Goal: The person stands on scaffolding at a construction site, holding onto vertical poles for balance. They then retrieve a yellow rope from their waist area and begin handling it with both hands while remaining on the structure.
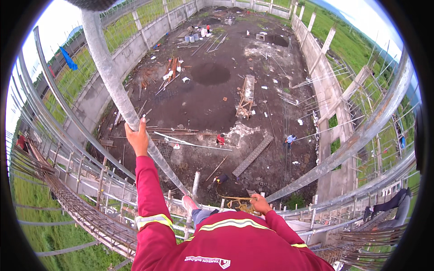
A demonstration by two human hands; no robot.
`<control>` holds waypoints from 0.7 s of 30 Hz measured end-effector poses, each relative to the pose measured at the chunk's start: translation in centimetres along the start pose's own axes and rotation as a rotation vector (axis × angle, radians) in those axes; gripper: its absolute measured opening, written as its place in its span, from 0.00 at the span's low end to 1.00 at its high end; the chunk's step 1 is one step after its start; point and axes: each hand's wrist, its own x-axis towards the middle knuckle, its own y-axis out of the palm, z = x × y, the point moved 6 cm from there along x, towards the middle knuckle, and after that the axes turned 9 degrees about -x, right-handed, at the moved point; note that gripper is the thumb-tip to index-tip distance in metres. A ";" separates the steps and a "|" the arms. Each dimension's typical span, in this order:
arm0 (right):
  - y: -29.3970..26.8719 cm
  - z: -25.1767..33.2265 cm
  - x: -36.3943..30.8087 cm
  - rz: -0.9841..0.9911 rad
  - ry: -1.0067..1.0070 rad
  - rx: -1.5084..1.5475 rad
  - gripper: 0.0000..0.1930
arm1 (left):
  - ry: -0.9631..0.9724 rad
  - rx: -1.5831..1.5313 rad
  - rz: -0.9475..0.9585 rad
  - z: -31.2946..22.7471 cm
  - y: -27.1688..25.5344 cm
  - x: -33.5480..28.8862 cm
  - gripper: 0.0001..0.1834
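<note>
High above the ground, my left hand [138,139] is wrapped round a grey metal pipe [108,67] that slants from the upper left down toward my foot. Its thumb points up along the pipe. My right hand [261,204] is closed on a tan rope [236,198], which runs off to the left of the fingers. Loose tangled loops of it hang just below that hand. My pink shoe [189,203] rests beside the pipe's lower end, and both my arms are in red sleeves.
Another thick pipe [343,153] slopes at the right. Bundled rebar [90,205] curves along the left. Far below lie a dark soil mound [210,73], timber [172,74] and a long plank [253,156]. Several workers, one in red [220,139], are down there. Concrete walls [316,63] enclose the ground.
</note>
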 end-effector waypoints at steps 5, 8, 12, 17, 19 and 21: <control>0.0 -0.1 0.5 -0.011 0.009 -0.043 0.22 | 0.019 0.042 0.007 -0.2 0.0 0.0 0.18; 0.4 -0.7 0.6 0.045 0.059 0.002 0.24 | 0.005 0.018 0.006 -0.3 0.1 -0.1 0.18; 0.3 -0.8 0.8 0.009 -0.022 -0.047 0.24 | -0.004 0.005 0.002 -0.4 0.2 -0.2 0.19; 0.4 -0.5 0.8 -0.011 -0.044 -0.058 0.24 | -0.002 0.005 -0.002 -0.5 0.2 -0.1 0.20; 0.2 0.0 0.6 -0.019 -0.051 -0.016 0.23 | -0.036 0.027 0.000 -0.3 0.1 -0.1 0.20; -0.1 0.4 0.2 -0.027 -0.030 -0.034 0.22 | 0.006 0.011 -0.006 -0.5 0.0 0.1 0.20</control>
